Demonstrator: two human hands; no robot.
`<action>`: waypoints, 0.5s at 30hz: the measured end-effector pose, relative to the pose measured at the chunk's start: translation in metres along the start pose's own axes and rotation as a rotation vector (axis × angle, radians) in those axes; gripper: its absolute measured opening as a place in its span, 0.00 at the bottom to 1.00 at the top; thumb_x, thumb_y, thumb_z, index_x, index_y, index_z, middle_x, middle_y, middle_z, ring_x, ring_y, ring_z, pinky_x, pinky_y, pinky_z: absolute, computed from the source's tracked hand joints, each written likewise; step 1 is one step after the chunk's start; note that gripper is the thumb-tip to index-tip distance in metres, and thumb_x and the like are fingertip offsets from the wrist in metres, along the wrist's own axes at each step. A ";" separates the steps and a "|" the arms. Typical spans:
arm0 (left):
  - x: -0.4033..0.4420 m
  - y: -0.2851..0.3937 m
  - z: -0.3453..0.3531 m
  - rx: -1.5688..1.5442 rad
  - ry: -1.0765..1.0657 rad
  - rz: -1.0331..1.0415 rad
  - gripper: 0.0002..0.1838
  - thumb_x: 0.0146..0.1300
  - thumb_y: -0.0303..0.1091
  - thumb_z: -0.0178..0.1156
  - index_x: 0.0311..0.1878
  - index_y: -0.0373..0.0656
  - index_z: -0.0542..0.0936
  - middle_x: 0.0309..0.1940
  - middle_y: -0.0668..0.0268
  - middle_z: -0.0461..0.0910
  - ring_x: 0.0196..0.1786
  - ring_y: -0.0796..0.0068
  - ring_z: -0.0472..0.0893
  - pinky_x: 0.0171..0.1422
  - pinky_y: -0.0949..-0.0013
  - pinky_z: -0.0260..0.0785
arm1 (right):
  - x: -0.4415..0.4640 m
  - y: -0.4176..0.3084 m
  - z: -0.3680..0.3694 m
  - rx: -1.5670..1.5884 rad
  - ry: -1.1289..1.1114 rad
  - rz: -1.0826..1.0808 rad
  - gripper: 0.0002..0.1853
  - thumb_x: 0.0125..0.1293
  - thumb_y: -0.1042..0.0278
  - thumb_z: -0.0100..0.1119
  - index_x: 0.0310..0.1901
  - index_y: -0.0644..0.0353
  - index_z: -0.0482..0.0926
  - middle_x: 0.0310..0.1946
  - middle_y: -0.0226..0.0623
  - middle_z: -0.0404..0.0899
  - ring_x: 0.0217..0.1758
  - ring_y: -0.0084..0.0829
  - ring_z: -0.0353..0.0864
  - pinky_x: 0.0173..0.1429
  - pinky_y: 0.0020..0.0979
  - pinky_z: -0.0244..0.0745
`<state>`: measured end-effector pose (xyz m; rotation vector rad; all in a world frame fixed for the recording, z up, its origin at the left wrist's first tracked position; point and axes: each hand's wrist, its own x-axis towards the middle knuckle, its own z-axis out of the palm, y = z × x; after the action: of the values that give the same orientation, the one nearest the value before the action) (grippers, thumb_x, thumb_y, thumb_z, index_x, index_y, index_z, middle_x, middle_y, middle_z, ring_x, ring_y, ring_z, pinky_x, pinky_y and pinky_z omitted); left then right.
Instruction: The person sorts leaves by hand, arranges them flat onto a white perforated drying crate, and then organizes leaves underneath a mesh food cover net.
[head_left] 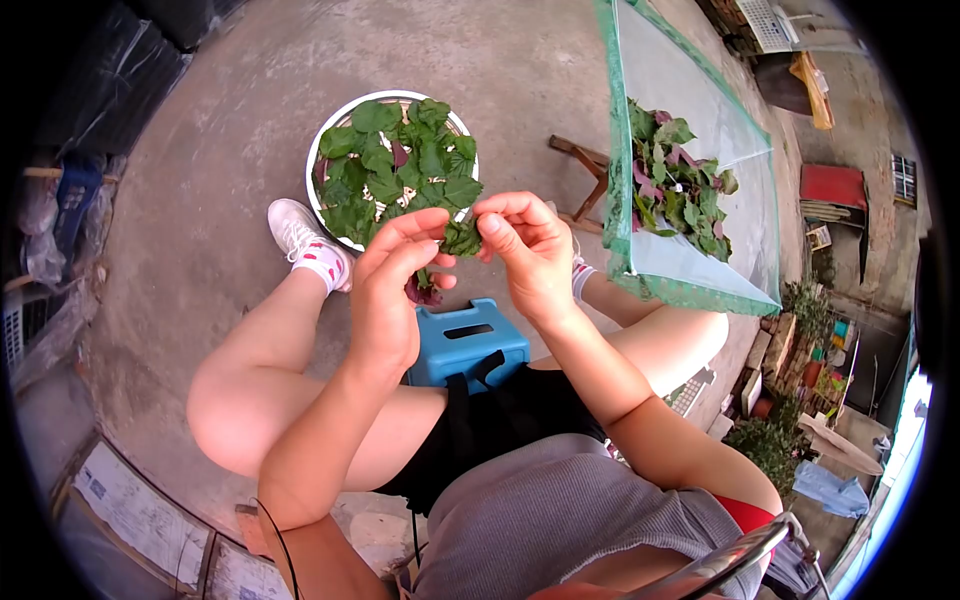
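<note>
Between my two hands is a small crumpled green leaf [462, 238]. The thumb and forefinger of my right hand [532, 255] pinch its right edge. My left hand [388, 285] is curled at the leaf's left side, its fingers closed around a leafy sprig [424, 291] whose purple leaves hang below them. How the leaf and sprig join is hidden by the fingers. Just beyond my hands, a round white-rimmed basket [312, 160] stands on the floor, covered with loose green leaves [385, 165] and a few purple ones.
A blue plastic stool [470, 350] stands between my legs. At the right, a green-edged mesh cover [700, 285] holds a heap of green and purple leaves [680, 185], with a wooden stand [590, 180] beside it. Plants and clutter line the right wall; dark plastic lies far left.
</note>
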<state>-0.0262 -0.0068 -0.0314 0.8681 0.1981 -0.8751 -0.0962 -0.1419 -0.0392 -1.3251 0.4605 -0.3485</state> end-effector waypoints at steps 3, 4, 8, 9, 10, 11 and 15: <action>0.000 -0.002 -0.001 0.135 0.035 0.034 0.13 0.57 0.32 0.64 0.44 0.39 0.78 0.33 0.71 0.77 0.27 0.87 0.70 0.29 0.83 0.61 | 0.000 -0.003 0.002 0.000 -0.068 0.009 0.08 0.62 0.75 0.60 0.43 0.65 0.76 0.31 0.28 0.78 0.34 0.16 0.75 0.38 0.19 0.70; 0.001 -0.004 0.001 0.182 0.047 0.079 0.12 0.56 0.32 0.66 0.41 0.40 0.78 0.28 0.75 0.76 0.25 0.89 0.67 0.26 0.84 0.57 | 0.000 -0.003 0.004 0.001 -0.070 0.012 0.08 0.62 0.75 0.60 0.43 0.65 0.76 0.31 0.28 0.78 0.34 0.16 0.75 0.38 0.19 0.70; 0.002 -0.006 -0.003 0.078 0.101 0.067 0.09 0.56 0.30 0.65 0.39 0.41 0.78 0.27 0.75 0.74 0.24 0.89 0.66 0.26 0.83 0.57 | 0.002 -0.001 0.006 0.113 -0.160 -0.024 0.13 0.60 0.83 0.57 0.47 0.67 0.73 0.38 0.30 0.75 0.39 0.17 0.73 0.45 0.20 0.70; 0.003 -0.006 -0.003 0.078 0.102 0.066 0.09 0.56 0.30 0.65 0.39 0.41 0.78 0.27 0.75 0.74 0.24 0.89 0.66 0.26 0.83 0.57 | 0.003 0.000 0.006 0.131 -0.181 -0.038 0.15 0.60 0.86 0.56 0.49 0.67 0.72 0.40 0.30 0.74 0.41 0.18 0.72 0.47 0.20 0.70; 0.003 -0.006 -0.002 0.052 0.112 0.096 0.08 0.56 0.29 0.65 0.39 0.41 0.79 0.27 0.75 0.74 0.24 0.89 0.66 0.26 0.83 0.57 | 0.003 0.000 0.007 0.131 -0.181 -0.037 0.15 0.60 0.86 0.56 0.49 0.67 0.72 0.40 0.30 0.74 0.41 0.18 0.72 0.47 0.20 0.70; 0.004 -0.005 -0.002 0.025 0.122 0.126 0.08 0.57 0.29 0.64 0.40 0.41 0.79 0.27 0.75 0.74 0.24 0.89 0.66 0.26 0.83 0.57 | 0.004 0.001 0.008 0.106 -0.167 -0.048 0.15 0.60 0.83 0.56 0.49 0.66 0.71 0.39 0.30 0.75 0.38 0.18 0.72 0.41 0.20 0.69; 0.004 0.000 -0.004 0.025 0.105 0.138 0.08 0.59 0.28 0.63 0.41 0.40 0.80 0.29 0.74 0.76 0.24 0.88 0.66 0.26 0.83 0.57 | 0.009 0.003 0.002 0.191 -0.254 0.013 0.15 0.62 0.74 0.58 0.50 0.65 0.71 0.42 0.30 0.73 0.42 0.18 0.71 0.45 0.21 0.69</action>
<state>-0.0227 -0.0066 -0.0363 0.9411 0.2164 -0.7050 -0.0874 -0.1435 -0.0427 -1.1609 0.2165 -0.2041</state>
